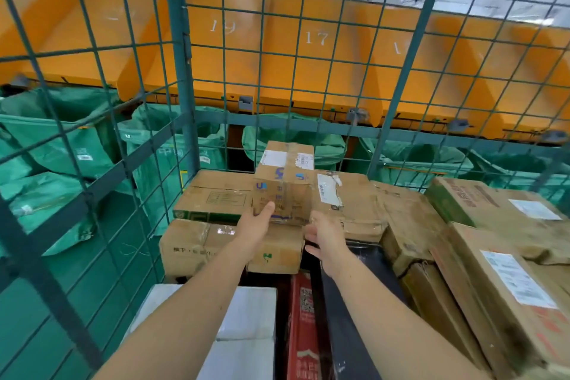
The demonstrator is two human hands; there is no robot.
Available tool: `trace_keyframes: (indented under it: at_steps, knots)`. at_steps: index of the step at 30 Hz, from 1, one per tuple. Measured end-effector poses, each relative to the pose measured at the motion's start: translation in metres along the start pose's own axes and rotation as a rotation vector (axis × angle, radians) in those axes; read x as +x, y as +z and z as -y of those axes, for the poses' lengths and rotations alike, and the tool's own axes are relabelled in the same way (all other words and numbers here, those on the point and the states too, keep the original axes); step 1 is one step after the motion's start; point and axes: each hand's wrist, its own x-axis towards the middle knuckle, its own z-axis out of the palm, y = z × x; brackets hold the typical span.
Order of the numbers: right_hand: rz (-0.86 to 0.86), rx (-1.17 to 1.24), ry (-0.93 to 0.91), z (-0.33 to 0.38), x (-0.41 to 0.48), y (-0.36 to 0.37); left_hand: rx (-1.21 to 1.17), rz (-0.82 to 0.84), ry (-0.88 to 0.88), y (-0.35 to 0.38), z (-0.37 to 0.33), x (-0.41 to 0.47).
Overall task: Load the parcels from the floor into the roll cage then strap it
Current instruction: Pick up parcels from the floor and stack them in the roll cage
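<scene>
A small taped cardboard parcel [285,182] with white labels stands on top of other cardboard boxes inside the green wire roll cage [179,71]. My left hand [257,220] lies against the parcel's lower left front, fingers straight. My right hand [324,234] sits just below and right of the parcel, fingers spread and relaxed; whether it touches the parcel I cannot tell. Both forearms reach into the cage from the bottom of the view.
Flat brown boxes [216,194] fill the cage's back left, large labelled cartons [505,256] the right. A white box [246,327], a red parcel [303,327] and a black one [348,318] lie nearest me. Green sacks [61,145] and orange chutes [308,49] lie beyond the mesh.
</scene>
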Motion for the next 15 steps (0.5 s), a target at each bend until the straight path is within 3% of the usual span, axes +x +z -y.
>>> trace_keyframes:
  at_steps: [8,15]
  knots:
    - [0.107,-0.076,-0.014,-0.003,-0.066,-0.014,-0.079,-0.042,-0.054,-0.019,0.006,-0.075]
    - [0.303,-0.158,-0.003,-0.036,-0.135,-0.043,-0.163,-0.201,-0.041,-0.026,0.034,-0.196]
